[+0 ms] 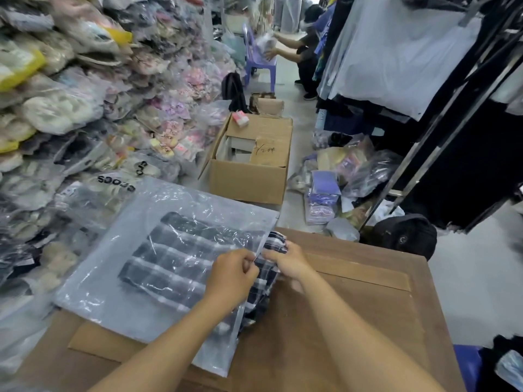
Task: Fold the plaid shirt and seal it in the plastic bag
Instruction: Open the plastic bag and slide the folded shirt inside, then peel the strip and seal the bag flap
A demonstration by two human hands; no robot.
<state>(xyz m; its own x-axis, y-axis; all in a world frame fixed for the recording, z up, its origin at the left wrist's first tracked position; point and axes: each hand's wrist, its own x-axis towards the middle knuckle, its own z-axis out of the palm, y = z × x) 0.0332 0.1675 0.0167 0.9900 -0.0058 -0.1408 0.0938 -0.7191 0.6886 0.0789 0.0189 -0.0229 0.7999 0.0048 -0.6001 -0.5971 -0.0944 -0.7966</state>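
Observation:
A large clear plastic bag [119, 281] lies flat on the wooden table [353, 301], its open edge facing right. The folded dark plaid shirt [169, 261] is mostly inside it, and its right end sticks out of the opening. My left hand [235, 271] pinches the bag's upper open edge. My right hand [287, 261] grips the protruding end of the shirt at the opening.
A flat cardboard sheet [96, 342] lies under the bag. An open cardboard box [252, 162] stands on the floor beyond the table. Bagged goods are piled high at left [56, 108]. A black backpack [404, 236] and clothes racks are at right. A person crouches far back by a purple chair [259, 60].

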